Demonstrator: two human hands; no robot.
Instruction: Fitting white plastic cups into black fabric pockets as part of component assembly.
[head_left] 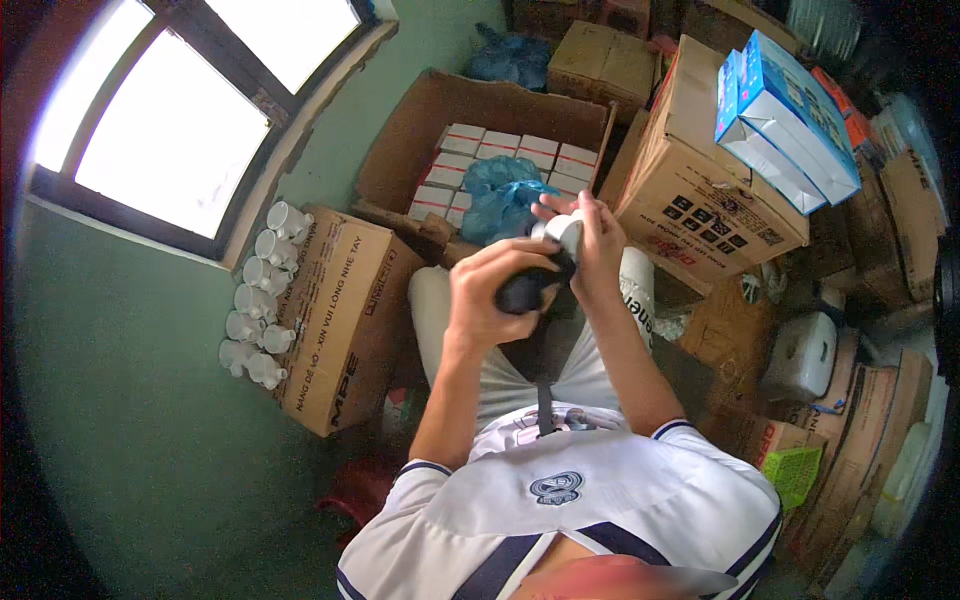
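My left hand is closed round a black rounded object, whose exact kind is hidden by my fingers. A small white round piece is gripped in my right hand, its fingers pointing up. The two held things meet or nearly meet above my lap. Just beyond my hands, a crumpled blue plastic bag rests on several small white boxes with red stripes, inside an open carton.
Several white funnel-shaped cups stand on a closed carton at left, below the window. At right, blue-and-white paper bags lie on a large carton. A white plastic container and green basket are farther right.
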